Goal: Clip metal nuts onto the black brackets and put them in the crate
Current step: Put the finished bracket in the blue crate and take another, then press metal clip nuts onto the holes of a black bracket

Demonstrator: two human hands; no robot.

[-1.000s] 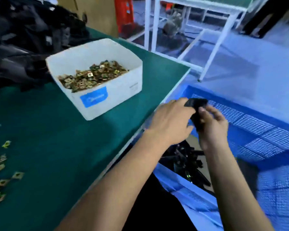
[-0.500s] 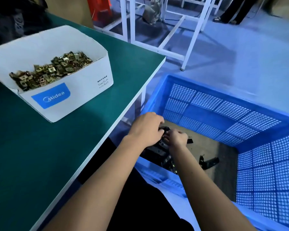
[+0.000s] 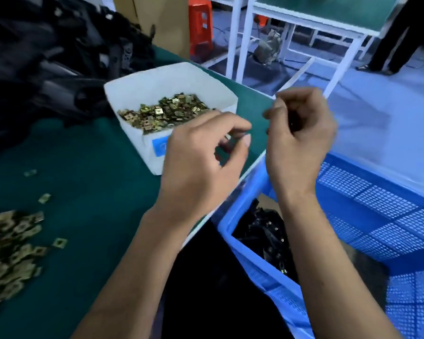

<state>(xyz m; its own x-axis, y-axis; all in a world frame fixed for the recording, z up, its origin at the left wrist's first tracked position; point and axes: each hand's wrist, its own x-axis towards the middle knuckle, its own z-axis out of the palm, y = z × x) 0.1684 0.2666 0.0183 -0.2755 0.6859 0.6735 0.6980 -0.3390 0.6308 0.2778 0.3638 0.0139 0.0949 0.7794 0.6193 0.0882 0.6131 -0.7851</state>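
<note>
Nearest, two bare forearms rising from the lower edge, with dark clothing between them. Below and between the wrists, the near wall of a blue perforated crate [image 3: 252, 263]; inside it, under the right forearm, a heap of black brackets [image 3: 267, 231] with small metal nuts visible on some. Left of the left forearm, a loose pile of brass-coloured metal nuts [image 3: 8, 250] spread on the green table [image 3: 88, 204], a few strays lying just beyond the pile.

Mid-field, both hands raised side by side, apart, above the table edge and the crate's corner. Left hand [image 3: 203, 162] with fingers curled inward, thumb and fingertips drawn close together; a small pale glint between them, too blurred to identify, so holding or empty cannot be told. Right hand [image 3: 299, 140] likewise curled, back toward the camera, a dark shape inside the fingers; bracket or shadow cannot be told.

Just beyond the left hand, partly hidden by it, a white cardboard box [image 3: 142, 94] with a blue label, filled with more nuts. Left of and beyond the box, a large blurred heap of unfinished black plastic parts [image 3: 47, 57].

Farther off, beyond the right hand, a white-framed workbench [image 3: 328, 18] with green top on the pale floor, a red plastic stool [image 3: 201, 28], a brown carton [image 3: 162, 20], and the dark trouser legs of a standing person [image 3: 397, 42].
</note>
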